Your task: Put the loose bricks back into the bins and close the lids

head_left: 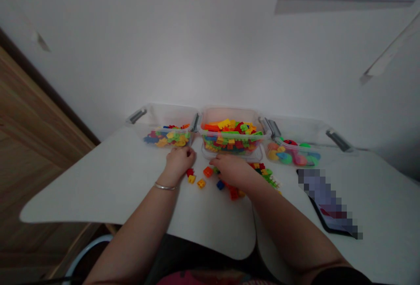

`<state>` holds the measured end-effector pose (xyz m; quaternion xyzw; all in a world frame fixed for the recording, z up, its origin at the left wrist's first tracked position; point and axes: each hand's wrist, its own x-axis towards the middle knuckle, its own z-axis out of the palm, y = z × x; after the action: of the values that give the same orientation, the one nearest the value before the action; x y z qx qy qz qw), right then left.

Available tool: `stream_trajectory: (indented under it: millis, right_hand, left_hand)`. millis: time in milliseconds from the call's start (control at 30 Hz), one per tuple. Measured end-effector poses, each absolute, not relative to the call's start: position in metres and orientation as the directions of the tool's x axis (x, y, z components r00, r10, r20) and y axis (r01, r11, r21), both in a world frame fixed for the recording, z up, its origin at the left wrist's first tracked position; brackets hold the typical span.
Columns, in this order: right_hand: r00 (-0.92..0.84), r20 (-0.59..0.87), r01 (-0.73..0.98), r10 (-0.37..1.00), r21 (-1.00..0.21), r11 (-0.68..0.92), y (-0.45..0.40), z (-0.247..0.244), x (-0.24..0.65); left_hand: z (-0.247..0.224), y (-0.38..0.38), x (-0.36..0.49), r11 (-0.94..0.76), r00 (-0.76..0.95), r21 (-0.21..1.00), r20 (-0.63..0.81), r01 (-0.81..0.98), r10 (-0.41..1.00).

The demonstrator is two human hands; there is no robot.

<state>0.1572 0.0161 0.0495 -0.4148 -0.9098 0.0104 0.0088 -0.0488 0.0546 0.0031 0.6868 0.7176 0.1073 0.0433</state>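
Note:
My left hand (180,163) rests with curled fingers at the front of a clear plastic bin (170,116) holding mixed coloured interlocking blocks. My right hand (231,169) lies palm down over loose blocks, its fingertips near the front of a fuller clear bin (229,115). Between my hands sit a red block (189,172), a yellow block (191,179), an orange block (208,171) and another yellow-orange block (201,183). A blue block (220,185) and a red block (233,193) lie under my right wrist. My fingers hide whatever they might hold.
A third clear bin (295,130) of round coloured pieces stands at the right, beside a pixelated tablet (328,202). The curved white table (98,193) meets a white wall behind the bins. A wooden panel (39,123) stands at the left.

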Motion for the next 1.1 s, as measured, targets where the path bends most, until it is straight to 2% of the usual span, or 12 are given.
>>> stream_trajectory:
  millis: [367,700,967,1100]
  right_hand:
    - [-0.579,-0.048,0.812,0.814,0.054,0.580,0.017,0.047,0.143]
    - [-0.561,0.010,0.827,0.828,0.033,0.561,0.015,0.068,0.151]
    - [-0.561,0.022,0.827,0.827,0.054,0.559,0.021,0.045,0.144]
    - [-0.545,0.031,0.838,0.838,0.039,0.544,0.017,0.055,0.143]
  left_hand:
    - [0.003,0.055,-0.049,0.032,-0.048,0.202,0.073,0.979,0.996]
    - [0.004,0.054,-0.048,0.038,-0.053,0.176,0.083,0.984,0.995]
    - [0.003,0.055,-0.049,0.035,-0.049,0.189,0.073,0.981,0.996]
    - [0.001,0.056,-0.050,0.027,-0.042,0.194,0.076,0.981,0.996]
